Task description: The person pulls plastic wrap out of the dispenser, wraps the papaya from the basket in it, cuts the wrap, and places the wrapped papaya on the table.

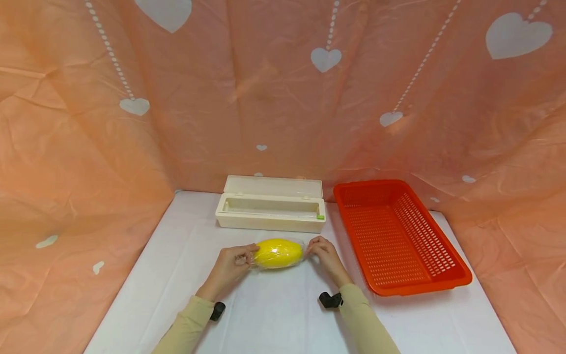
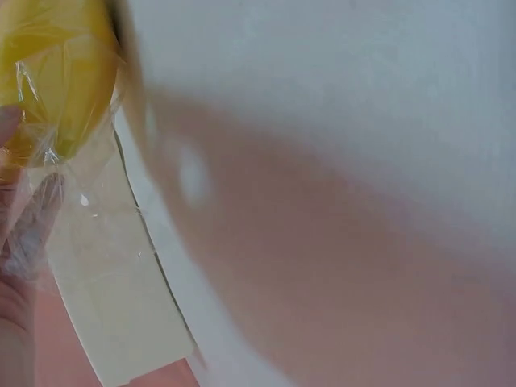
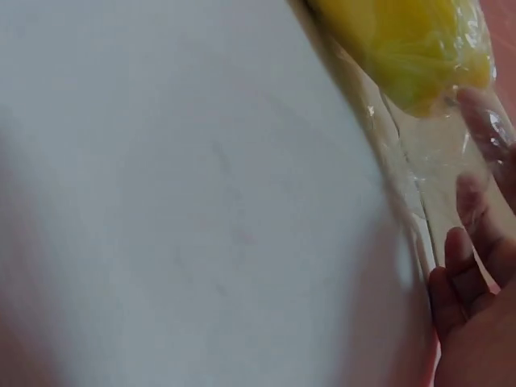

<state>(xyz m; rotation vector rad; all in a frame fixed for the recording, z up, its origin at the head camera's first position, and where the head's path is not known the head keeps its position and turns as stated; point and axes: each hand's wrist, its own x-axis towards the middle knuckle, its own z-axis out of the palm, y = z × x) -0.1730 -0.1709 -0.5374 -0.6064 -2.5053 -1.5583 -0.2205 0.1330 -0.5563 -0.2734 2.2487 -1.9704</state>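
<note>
A smooth yellow oval fruit (image 1: pixel 278 253) is wrapped in clear cling film (image 1: pixel 258 265), with loose film gathered at both ends. My left hand (image 1: pixel 229 268) grips the film at the left end, its fingertips against the fruit. At the other end my right hand (image 1: pixel 326 256) pinches the film close beside the fruit. In the left wrist view crinkled film (image 2: pixel 81 197) spreads over the fingers below the fruit (image 2: pixel 68 72). The right wrist view has film drawn over the fingertips (image 3: pixel 476 113), near the tip of the fruit (image 3: pixel 411 56).
Behind the hands stands a cream cling film box (image 1: pixel 270 223), its lid (image 1: pixel 273 187) raised and a green piece (image 1: pixel 320 217) at its right end. A red perforated basket (image 1: pixel 362 246) is to the right on the white table (image 1: pixel 177 246). An orange heart-print cloth (image 1: pixel 274 98) hangs around.
</note>
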